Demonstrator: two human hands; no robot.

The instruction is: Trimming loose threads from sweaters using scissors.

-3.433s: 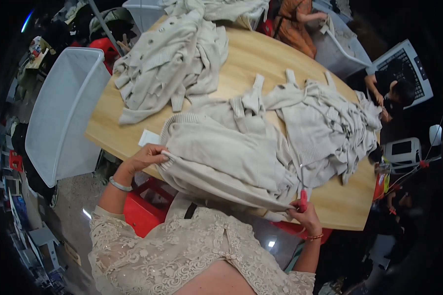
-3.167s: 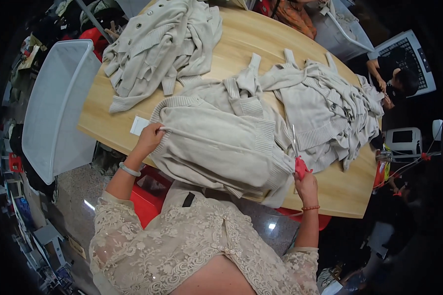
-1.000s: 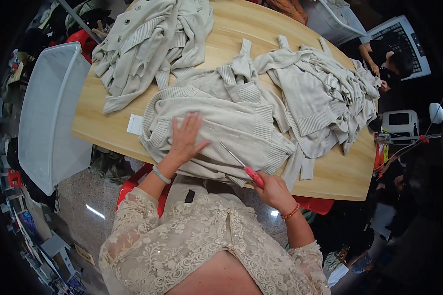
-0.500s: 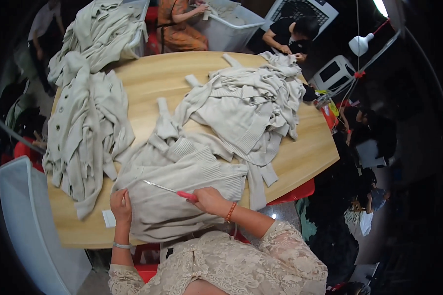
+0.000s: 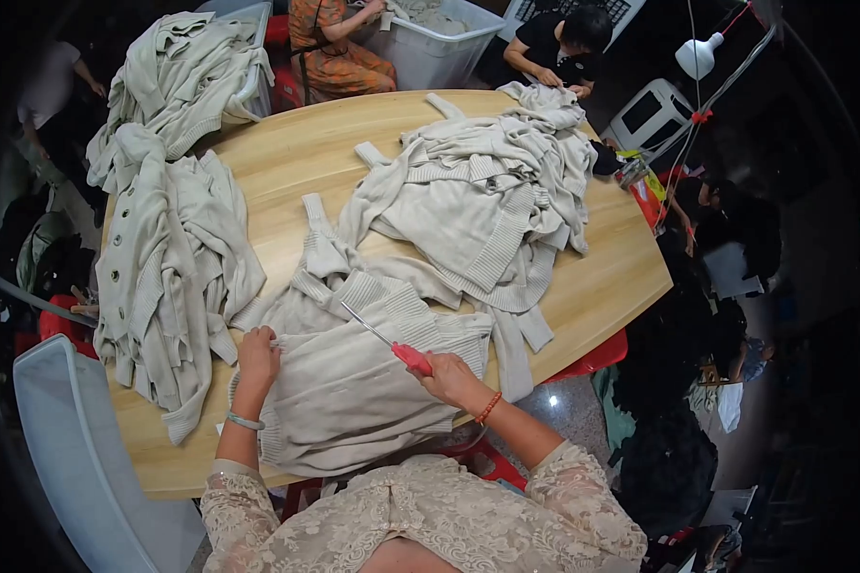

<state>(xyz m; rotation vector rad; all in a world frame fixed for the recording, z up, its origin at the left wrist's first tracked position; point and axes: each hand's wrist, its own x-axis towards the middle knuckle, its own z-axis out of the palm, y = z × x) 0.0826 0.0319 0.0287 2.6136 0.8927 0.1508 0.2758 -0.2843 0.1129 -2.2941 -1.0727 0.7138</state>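
A beige knit sweater (image 5: 354, 396) lies spread across the table's near edge, its ribbed borders showing. At its left edge my left hand (image 5: 257, 361) is closed, fingertips pinching the knit. My right hand (image 5: 452, 379) grips the red handle of a slim tool (image 5: 412, 359), whose long thin metal shaft points up and left over the sweater. Its exact kind is too small to make out. The shaft's tip is near the sweater's bunched upper part; whether it touches the knit I cannot tell.
More beige knits are heaped on the wooden table (image 5: 287, 138): a pile (image 5: 478, 210) right of centre and buttoned ones (image 5: 162, 267) at left. A pale plastic bin (image 5: 86, 458) stands at lower left. Co-workers sit at the far side beside another bin (image 5: 440, 53). A lamp (image 5: 699, 57) hangs at upper right.
My left hand has moved up and right along the sweater's edge. My right hand has shifted right with the tool, whose shaft now points more steeply upward. The whole view has shifted slightly.
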